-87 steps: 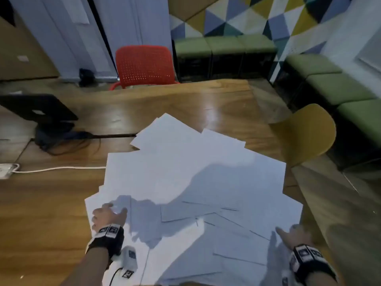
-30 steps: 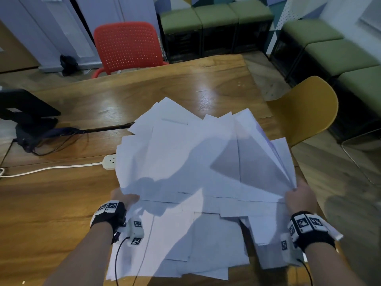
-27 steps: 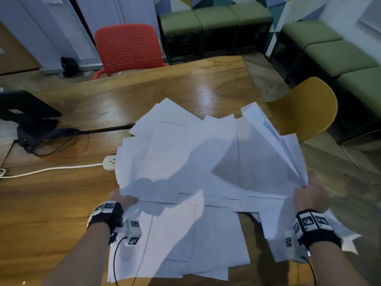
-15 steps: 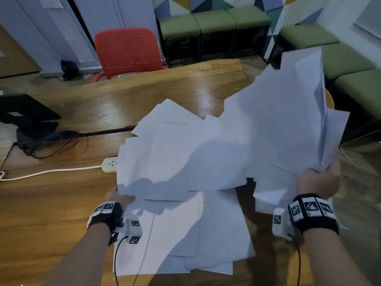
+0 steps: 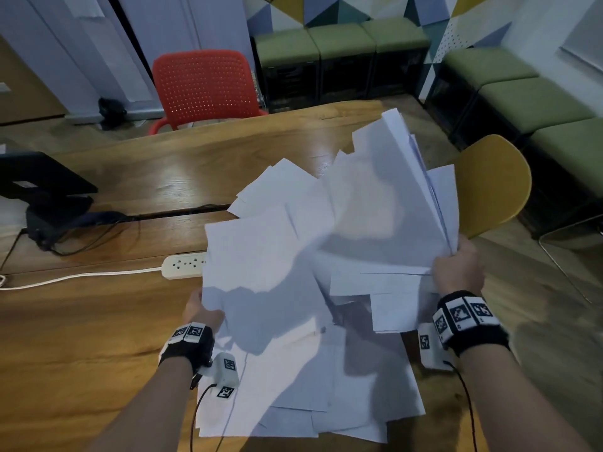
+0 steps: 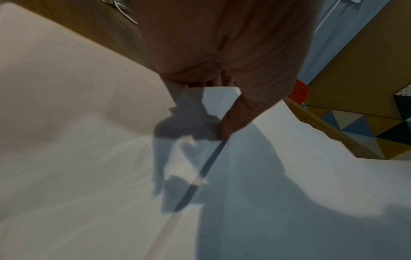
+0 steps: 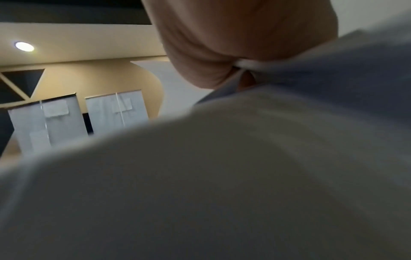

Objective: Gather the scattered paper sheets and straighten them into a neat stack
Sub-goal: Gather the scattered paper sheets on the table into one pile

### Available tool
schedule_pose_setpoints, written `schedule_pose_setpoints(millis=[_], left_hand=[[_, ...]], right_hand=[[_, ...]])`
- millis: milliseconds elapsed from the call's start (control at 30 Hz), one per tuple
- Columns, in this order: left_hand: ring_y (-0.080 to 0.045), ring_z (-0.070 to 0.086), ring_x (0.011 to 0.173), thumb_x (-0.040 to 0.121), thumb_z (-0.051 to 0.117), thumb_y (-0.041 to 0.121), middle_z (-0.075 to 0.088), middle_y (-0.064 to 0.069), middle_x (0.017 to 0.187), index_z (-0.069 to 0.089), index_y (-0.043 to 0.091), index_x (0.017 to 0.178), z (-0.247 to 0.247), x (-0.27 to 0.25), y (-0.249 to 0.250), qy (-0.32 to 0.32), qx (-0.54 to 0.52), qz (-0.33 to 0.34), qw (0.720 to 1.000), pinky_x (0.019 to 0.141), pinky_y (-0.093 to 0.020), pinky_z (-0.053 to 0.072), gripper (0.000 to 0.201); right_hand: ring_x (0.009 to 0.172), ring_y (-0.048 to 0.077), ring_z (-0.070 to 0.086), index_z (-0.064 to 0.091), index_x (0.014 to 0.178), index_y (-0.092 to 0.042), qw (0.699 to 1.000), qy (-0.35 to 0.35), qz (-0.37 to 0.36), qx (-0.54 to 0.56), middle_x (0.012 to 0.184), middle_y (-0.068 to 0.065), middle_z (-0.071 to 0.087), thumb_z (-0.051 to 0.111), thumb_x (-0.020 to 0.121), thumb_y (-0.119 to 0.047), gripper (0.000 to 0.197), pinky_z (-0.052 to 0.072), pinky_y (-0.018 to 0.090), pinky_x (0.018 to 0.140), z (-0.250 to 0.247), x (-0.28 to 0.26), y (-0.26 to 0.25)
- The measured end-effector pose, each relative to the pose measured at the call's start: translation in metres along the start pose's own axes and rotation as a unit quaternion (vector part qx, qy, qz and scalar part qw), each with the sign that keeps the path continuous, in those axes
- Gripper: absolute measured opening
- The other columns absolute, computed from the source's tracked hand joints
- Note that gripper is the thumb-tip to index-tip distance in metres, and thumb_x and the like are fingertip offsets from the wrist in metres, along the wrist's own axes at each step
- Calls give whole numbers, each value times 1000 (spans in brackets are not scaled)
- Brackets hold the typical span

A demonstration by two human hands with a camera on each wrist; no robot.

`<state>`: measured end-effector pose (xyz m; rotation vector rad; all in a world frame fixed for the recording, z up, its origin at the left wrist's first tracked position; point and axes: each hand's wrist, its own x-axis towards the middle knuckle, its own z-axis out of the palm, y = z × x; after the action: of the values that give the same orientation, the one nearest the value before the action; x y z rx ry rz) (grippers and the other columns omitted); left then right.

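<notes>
The right hand (image 5: 458, 272) fingers (image 7: 246, 81) are clenching a raised, fanned bundle of paper sheets (image 5: 385, 220). The left hand (image 5: 200, 309) is pinching the sheets' left edge, thumb (image 6: 235, 116) on top. Remaining sheets are lying overlapped on the worktop (image 5: 81, 321), touching the power strip (image 5: 184, 265).

The left hand (image 5: 203, 308) has its fingers tucked under the paper sheets (image 5: 293, 288) so you can't see them, the right wrist view is mostly blurry paper up close, the power strip (image 5: 184, 265) is half covered, and the monitor (image 5: 39, 177) is cut off at the left edge.
</notes>
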<state>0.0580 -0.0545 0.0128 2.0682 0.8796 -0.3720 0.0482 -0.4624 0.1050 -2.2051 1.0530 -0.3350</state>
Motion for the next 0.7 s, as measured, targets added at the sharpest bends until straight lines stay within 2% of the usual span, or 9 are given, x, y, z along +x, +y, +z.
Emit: schedule_pose_setpoints(millis=[67, 167, 267, 367, 433, 500, 567, 633, 700], left_hand=[[-36, 62, 95, 74, 60, -1, 54, -4, 106, 41, 20, 136, -5, 2, -4, -1, -12, -6, 1000, 78, -48, 57, 68], [-32, 64, 86, 76, 57, 0, 63, -12, 107, 44, 15, 134, -8, 8, -10, -20, -37, -12, 999, 67, -40, 56, 62], [-29, 61, 78, 77, 52, -3, 64, -19, 107, 48, 10, 129, -8, 9, -9, -37, -68, -20, 997, 59, -32, 49, 53], [-28, 57, 77, 80, 50, -5, 63, -22, 106, 53, 6, 121, -7, 11, -10, -59, -90, -25, 994, 64, -31, 46, 42], [-29, 54, 82, 80, 51, -3, 62, -25, 114, 56, 0, 117, -6, 16, -9, -66, -96, -32, 993, 70, -33, 43, 38], [-31, 53, 87, 82, 51, -1, 57, -27, 125, 56, -3, 118, -5, 20, -7, -68, -110, -46, 991, 71, -33, 42, 37], [-38, 55, 102, 87, 50, 6, 51, -27, 133, 53, -4, 124, -3, 23, -4, -68, -137, -71, 986, 82, -39, 44, 39], [-42, 51, 119, 92, 49, 20, 49, -24, 137, 48, -2, 131, -2, 25, -5, -73, -173, -102, 977, 95, -44, 41, 45], [-38, 51, 120, 94, 49, 32, 48, -19, 140, 46, 1, 135, -1, 29, -4, -89, -209, -115, 967, 91, -40, 38, 52]], right_hand=[[83, 36, 58, 61, 104, -20, 1000, 0, 1, 27, 100, 15, 67, 44, 79, -2, 35, 49, 38, 73, -4, 1, -8], [82, 31, 54, 62, 104, -19, 997, 20, -15, 68, 102, 13, 68, 45, 80, -2, 34, 42, 34, 73, -15, 1, -24], [89, 33, 59, 63, 107, -20, 993, 11, -38, 115, 103, 8, 68, 44, 81, -4, 35, 43, 33, 76, -27, 0, -39], [88, 28, 60, 65, 103, -23, 984, -9, -54, 170, 97, 3, 67, 42, 80, -3, 38, 49, 35, 78, -34, -5, -51], [80, 20, 61, 66, 103, -23, 974, -14, -49, 223, 93, -1, 66, 40, 78, 2, 44, 48, 26, 72, -37, -6, -57], [72, 11, 56, 65, 104, -16, 965, -22, -38, 259, 87, -3, 63, 37, 76, 8, 47, 44, 20, 63, -37, -6, -62], [69, 13, 53, 63, 100, -15, 963, -40, -30, 266, 80, -4, 59, 34, 74, 11, 47, 41, 19, 59, -36, -5, -65], [73, 18, 54, 60, 98, -15, 967, -65, -22, 245, 81, 0, 59, 33, 75, 12, 44, 43, 22, 64, -28, -5, -62], [84, 27, 57, 58, 99, -13, 974, -88, 1, 208, 92, 9, 61, 36, 78, 10, 38, 44, 26, 70, -12, -3, -49]])
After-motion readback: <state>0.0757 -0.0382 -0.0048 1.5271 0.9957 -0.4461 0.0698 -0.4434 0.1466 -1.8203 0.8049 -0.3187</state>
